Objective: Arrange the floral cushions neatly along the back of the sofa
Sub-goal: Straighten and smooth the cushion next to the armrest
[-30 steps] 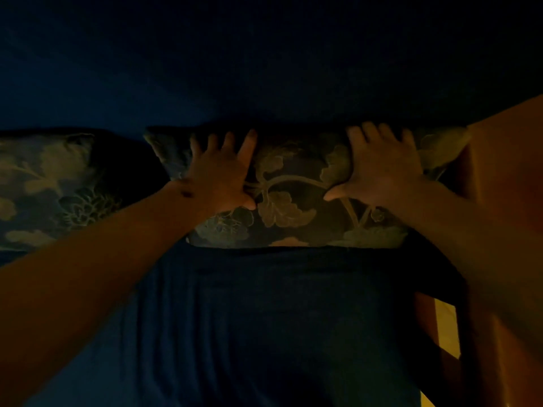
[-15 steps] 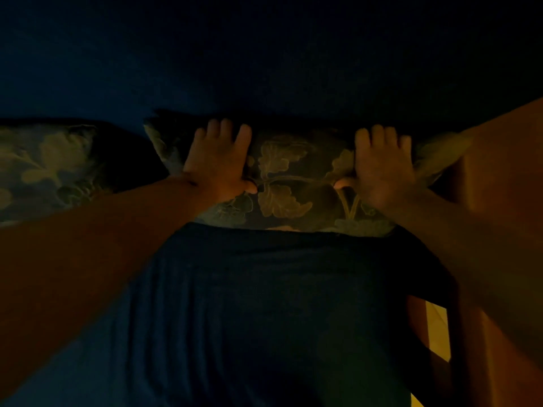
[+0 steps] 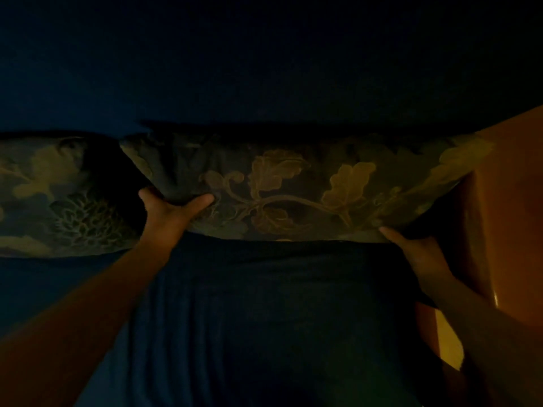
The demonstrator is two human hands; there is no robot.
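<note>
The scene is very dark. A floral cushion with pale leaf and vine patterns leans against the dark blue sofa back, in the middle of the view. My left hand grips its lower left edge, thumb on the front face. My right hand holds its lower right corner from below, with the fingers hidden under the fabric. A second floral cushion leans against the sofa back to the left, close beside the first.
The dark blue sofa seat stretches toward me below the cushions. An orange-brown wooden armrest stands at the right end, touching the held cushion's right corner. A strip of lit yellow floor shows beside it.
Both hands left the cushion's front face, where they lay flat, and dropped to its lower corners. They now grip the edges. The view has moved closer.
</note>
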